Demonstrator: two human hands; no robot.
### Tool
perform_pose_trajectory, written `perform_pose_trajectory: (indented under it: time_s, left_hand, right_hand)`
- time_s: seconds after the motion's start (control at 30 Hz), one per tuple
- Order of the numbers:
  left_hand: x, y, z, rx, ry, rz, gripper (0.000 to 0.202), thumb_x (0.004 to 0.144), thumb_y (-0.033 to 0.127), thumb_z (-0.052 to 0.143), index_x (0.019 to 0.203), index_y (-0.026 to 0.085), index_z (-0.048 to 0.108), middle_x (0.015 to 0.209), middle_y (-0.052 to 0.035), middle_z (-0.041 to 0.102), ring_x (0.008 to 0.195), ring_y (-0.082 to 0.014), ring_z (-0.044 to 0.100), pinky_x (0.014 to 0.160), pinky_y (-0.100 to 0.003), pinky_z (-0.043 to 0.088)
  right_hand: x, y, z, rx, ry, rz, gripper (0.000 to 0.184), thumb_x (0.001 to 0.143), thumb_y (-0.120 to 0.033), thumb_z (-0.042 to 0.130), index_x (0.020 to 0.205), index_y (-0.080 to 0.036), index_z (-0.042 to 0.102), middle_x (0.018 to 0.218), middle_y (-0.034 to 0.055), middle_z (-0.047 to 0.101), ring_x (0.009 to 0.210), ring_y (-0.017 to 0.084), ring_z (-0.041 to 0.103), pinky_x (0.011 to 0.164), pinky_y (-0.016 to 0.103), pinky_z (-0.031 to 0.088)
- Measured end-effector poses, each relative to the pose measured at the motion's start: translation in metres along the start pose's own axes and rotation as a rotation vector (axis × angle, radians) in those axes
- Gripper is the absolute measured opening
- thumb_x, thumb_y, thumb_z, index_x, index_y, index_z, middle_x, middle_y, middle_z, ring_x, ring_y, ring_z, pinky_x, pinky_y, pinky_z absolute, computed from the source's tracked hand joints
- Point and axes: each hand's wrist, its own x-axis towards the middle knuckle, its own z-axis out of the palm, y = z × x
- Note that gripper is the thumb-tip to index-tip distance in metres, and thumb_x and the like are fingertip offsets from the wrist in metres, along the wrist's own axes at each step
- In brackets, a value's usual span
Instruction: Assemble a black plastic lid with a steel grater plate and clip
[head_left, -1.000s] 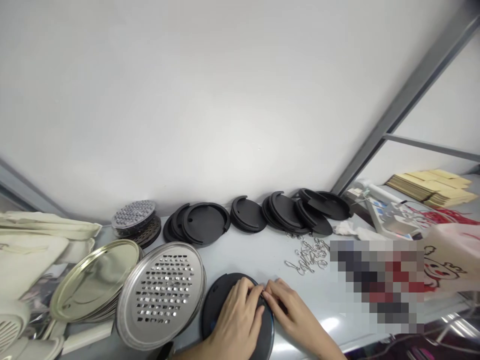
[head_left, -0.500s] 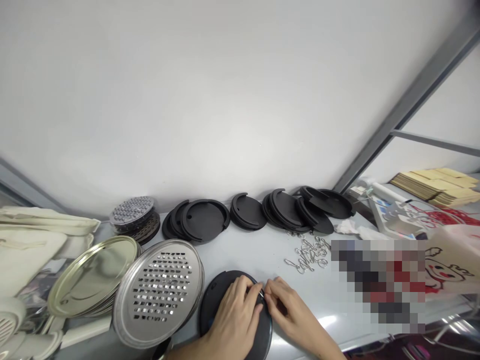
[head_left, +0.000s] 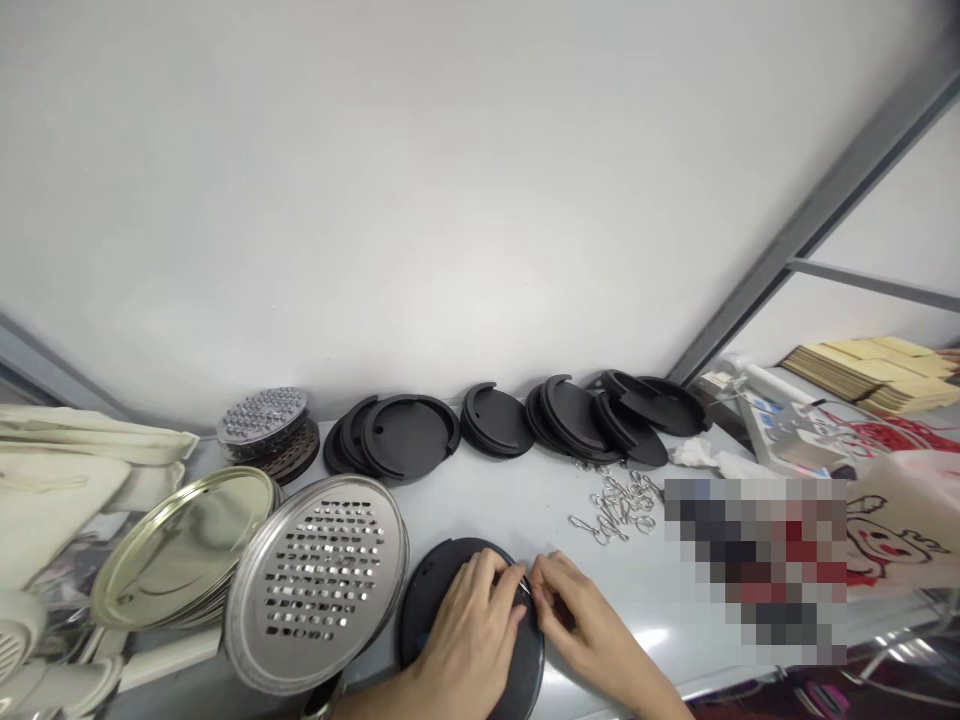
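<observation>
As you look along the grey table (head_left: 457, 505) from its left end, cream-coloured items (head_left: 67, 510) come first, partly cut off by the edge of your view. Next to them leans a stack of shiny gold-toned plates (head_left: 184, 545), and behind it a grey knobbed disc (head_left: 262, 418) sits on top of dark perforated discs (head_left: 289, 455). Just right of the gold stack, a silver slotted plate (head_left: 319, 590) lies tilted, with more plates showing under its rim. Along the wall (head_left: 450, 200) you have a row of black round pieces (head_left: 412, 435), several overlapping, many with a raised crescent rim.

Right of the slotted plate, directly in front of you, lies the black disc (head_left: 439, 595) you are handling. Your left hand (head_left: 476, 610) rests across it, fingers bent; whether it grips the disc, I cannot tell. At the disc's right edge is a small shiny piece (head_left: 524, 586), near your left fingertips; your right hand (head_left: 574, 610) pinches it between thumb and forefinger, its details too small to make out. Beyond that hand you have a loose heap of metal clips (head_left: 619, 508), then crumpled white tissue (head_left: 691, 454) and, farthest right, layered pale yellow sheets (head_left: 877, 370).
</observation>
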Motion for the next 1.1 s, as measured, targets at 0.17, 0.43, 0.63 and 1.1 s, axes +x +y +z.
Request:
perform_pose_trajectory:
  time_s: [0.17, 0.43, 0.63, 1.1]
  left_hand:
    - [0.002, 0.0, 0.002, 0.039, -0.014, -0.008, 0.034, 0.094, 0.017, 0.036, 0.126, 0.02, 0.046, 0.116, -0.0104, 0.05, 0.103, -0.0233, 0.052, 0.091, -0.043, 0.045]
    - [0.0, 0.0, 0.003, 0.039, 0.036, 0.008, 0.035, 0.093, 0.018, 0.038, 0.127, 0.02, 0.044, 0.113, -0.0091, 0.052, 0.102, -0.0225, 0.053, 0.092, -0.041, 0.045]
    - [-0.001, 0.002, 0.0, 0.017, 0.01, -0.006, 0.034, 0.095, 0.02, 0.035, 0.128, 0.019, 0.042, 0.115, -0.0098, 0.051, 0.106, -0.0231, 0.05, 0.094, -0.042, 0.043]
    - [-0.002, 0.0, 0.001, 0.028, 0.022, 0.015, 0.033, 0.094, 0.016, 0.036, 0.126, 0.022, 0.042, 0.114, -0.0076, 0.049, 0.102, -0.0225, 0.049, 0.092, -0.042, 0.042]
  right_hand:
    - [0.0, 0.001, 0.0, 0.022, 0.012, 0.02, 0.024, 0.098, -0.023, 0.033, 0.075, -0.022, 0.041, 0.073, 0.001, 0.053, 0.071, 0.018, 0.05, 0.067, 0.03, 0.042]
    - [0.001, -0.001, 0.0, 0.014, -0.018, 0.016, 0.027, 0.1, -0.026, 0.032, 0.075, -0.022, 0.041, 0.073, 0.0, 0.053, 0.072, 0.018, 0.05, 0.071, 0.032, 0.041]
    - [0.004, -0.005, 0.008, -0.025, 0.055, 0.038, 0.026, 0.099, -0.025, 0.034, 0.074, -0.022, 0.041, 0.073, 0.001, 0.054, 0.072, 0.019, 0.05, 0.065, 0.032, 0.04]
    - [0.003, 0.001, 0.01, -0.061, 0.038, 0.036, 0.028, 0.092, -0.016, 0.038, 0.066, -0.023, 0.029, 0.063, -0.0018, 0.045, 0.067, 0.018, 0.047, 0.062, 0.03, 0.038]
